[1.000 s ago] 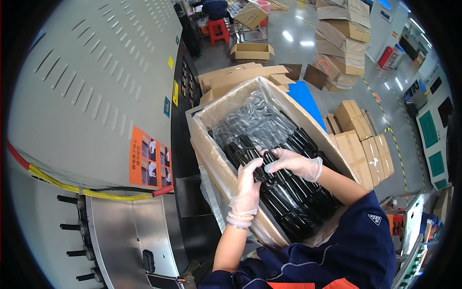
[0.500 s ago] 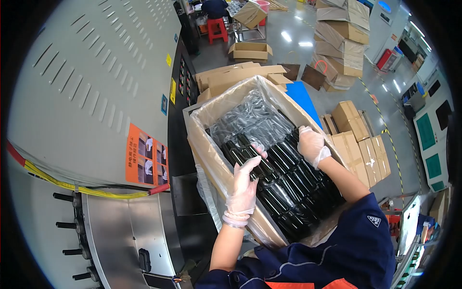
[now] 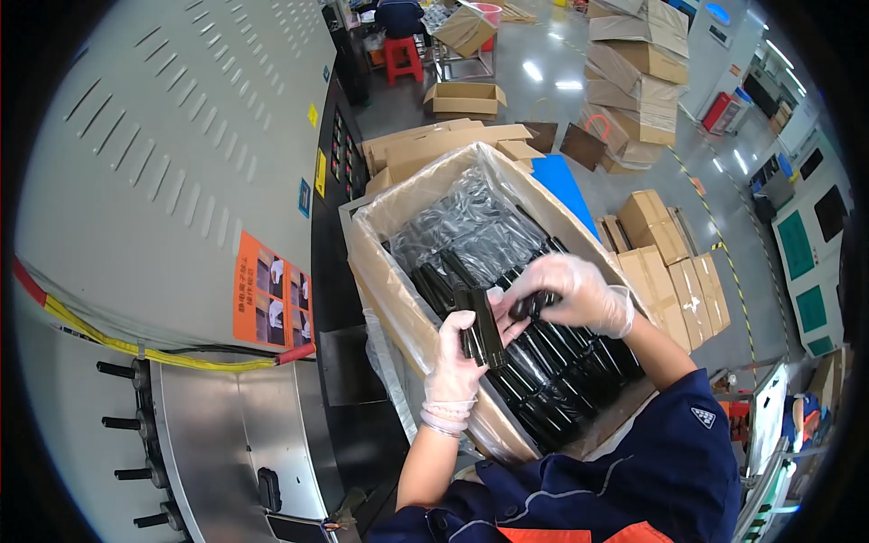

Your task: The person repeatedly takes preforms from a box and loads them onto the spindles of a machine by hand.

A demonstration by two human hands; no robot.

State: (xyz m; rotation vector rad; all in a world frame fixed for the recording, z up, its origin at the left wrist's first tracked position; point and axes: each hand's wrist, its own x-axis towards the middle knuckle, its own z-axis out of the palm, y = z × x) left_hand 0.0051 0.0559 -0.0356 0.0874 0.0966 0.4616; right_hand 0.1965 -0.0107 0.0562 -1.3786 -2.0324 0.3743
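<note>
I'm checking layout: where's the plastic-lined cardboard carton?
Near the head view's centre, the open brown cardboard carton sits beneath the left hand and right hand, right of the orange rectangular sign.

The right hand (image 3: pixel 575 294) partly hides a black piece (image 3: pixel 534 304); at twelve o'clock, the top edge cuts off a seated person (image 3: pixel 398 16).

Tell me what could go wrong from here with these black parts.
The black parts in the left grip look glossy, so one might slide out and drop onto the rows of parts below. The right grip holds a dark piece close beside them, and the pieces could knock and perhaps scuff. Loose clear film lies in the box, where a part might snag.
</note>
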